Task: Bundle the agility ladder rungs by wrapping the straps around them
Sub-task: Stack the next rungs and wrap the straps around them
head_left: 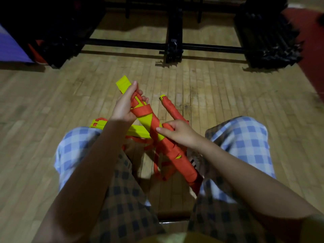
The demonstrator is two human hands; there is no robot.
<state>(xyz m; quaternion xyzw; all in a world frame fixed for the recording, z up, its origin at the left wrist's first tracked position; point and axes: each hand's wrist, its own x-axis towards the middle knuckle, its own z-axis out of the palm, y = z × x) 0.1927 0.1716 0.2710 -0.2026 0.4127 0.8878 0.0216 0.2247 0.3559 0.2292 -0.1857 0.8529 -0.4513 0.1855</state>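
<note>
Wooden plank flooring [210,88] in a pale, worn finish fills the dim room, with black metal frame rails [133,44] and dark stacked equipment [268,41] along the far side. Checked trousers [245,137] in blue and white cover the seated person's spread knees. Between them slants a long flat bundle of yellow rungs [150,120], spirally bound by an orange woven strap [177,153]. A second bundle [172,109], almost wholly orange, lies just beyond it on the floor, and another yellow rung stack [133,131] crosses underneath. Loose strap loops [157,165] hang below. The left hand [124,106] grips the bundle's upper end; the right hand [177,132] pinches the strap against its middle.
</note>
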